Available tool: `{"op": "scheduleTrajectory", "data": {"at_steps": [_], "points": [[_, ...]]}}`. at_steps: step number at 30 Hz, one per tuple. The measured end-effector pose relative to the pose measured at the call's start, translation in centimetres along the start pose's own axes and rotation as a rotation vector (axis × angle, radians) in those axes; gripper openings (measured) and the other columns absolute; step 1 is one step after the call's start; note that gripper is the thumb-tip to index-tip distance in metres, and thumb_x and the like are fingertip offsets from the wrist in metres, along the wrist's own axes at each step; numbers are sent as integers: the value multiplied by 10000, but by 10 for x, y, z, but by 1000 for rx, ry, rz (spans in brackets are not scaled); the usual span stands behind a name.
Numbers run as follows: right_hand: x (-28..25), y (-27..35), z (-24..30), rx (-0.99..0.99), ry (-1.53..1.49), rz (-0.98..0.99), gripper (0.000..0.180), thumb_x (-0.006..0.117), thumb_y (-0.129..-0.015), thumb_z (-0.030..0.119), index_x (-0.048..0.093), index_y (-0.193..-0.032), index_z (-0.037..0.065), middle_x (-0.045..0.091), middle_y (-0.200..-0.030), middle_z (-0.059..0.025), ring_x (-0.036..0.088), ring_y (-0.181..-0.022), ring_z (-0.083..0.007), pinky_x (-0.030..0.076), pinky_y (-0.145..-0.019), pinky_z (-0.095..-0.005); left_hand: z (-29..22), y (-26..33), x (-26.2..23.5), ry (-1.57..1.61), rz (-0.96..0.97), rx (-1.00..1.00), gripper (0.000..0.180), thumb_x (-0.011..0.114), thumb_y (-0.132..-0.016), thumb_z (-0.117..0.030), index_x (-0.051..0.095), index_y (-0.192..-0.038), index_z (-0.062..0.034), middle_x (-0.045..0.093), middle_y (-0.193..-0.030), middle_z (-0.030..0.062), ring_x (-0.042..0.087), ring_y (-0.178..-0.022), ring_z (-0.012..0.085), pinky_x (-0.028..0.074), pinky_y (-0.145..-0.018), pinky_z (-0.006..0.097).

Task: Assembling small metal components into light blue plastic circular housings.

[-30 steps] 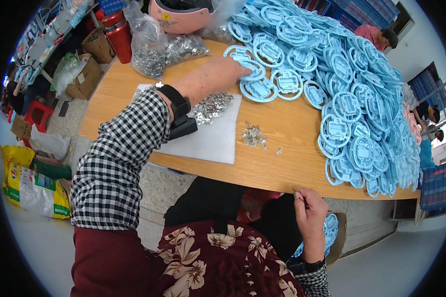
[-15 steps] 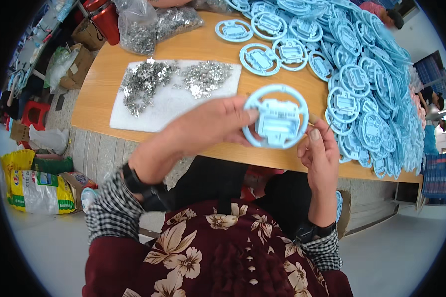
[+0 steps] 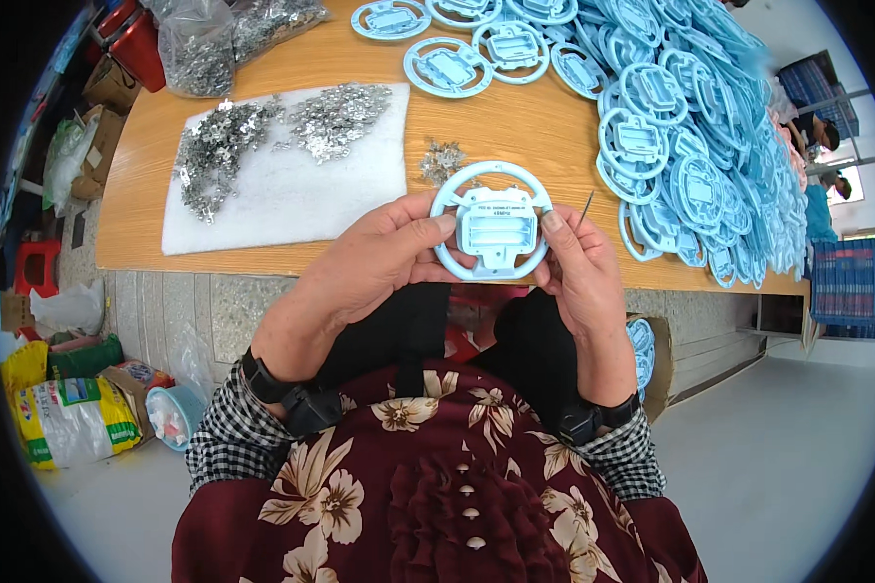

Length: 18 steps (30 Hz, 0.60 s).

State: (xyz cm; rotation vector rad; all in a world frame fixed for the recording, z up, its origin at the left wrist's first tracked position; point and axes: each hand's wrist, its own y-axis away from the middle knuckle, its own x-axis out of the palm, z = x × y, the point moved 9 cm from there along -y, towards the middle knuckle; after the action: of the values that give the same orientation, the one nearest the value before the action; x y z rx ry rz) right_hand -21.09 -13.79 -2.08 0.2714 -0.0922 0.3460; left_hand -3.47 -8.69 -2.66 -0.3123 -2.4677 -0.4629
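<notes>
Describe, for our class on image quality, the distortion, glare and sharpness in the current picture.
In the head view, black fisheye borders curve round the scene and the red flask leans near the rim; in the head view, the window at far right is washed out and the loose metal pieces glint; in the head view, the held blue wheel looks fairly sharp.

Bright, fairly even light, neutral-to-cool cast. Window (image 3: 851,180) far right blown out. Hard glints on the metal bits (image 3: 340,119), sheen on the plastic bag (image 3: 192,49). Shadows soft. Blue toy wheel (image 3: 497,231) is crisp, no obvious motion blur. Far-left clutter soft, darker. Heavy fisheye: table (image 3: 515,126) edge bows, corners vignette to black.
</notes>
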Motion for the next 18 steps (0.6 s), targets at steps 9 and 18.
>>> {"op": "scheduleTrajectory", "data": {"at_steps": [9,18], "points": [[-8,1,-3,-8,-19,1,261,572,-1056,319,636,-992,75,633,-747,16,490,-534,-20,308,-439,-169,3,-6,4,25,-30,24,387,505,-1069,-179,474,-1412,-1,650,-1214,95,677,-1038,164,576,-966,387],[-9,12,-5,20,56,81,268,563,-1060,287,666,-944,69,617,-745,36,491,-602,-11,359,-527,-177,7,-7,8,3,-89,-36,402,520,-1069,-227,505,-1401,0,659,-1217,82,658,-1058,133,561,-954,325]]}}
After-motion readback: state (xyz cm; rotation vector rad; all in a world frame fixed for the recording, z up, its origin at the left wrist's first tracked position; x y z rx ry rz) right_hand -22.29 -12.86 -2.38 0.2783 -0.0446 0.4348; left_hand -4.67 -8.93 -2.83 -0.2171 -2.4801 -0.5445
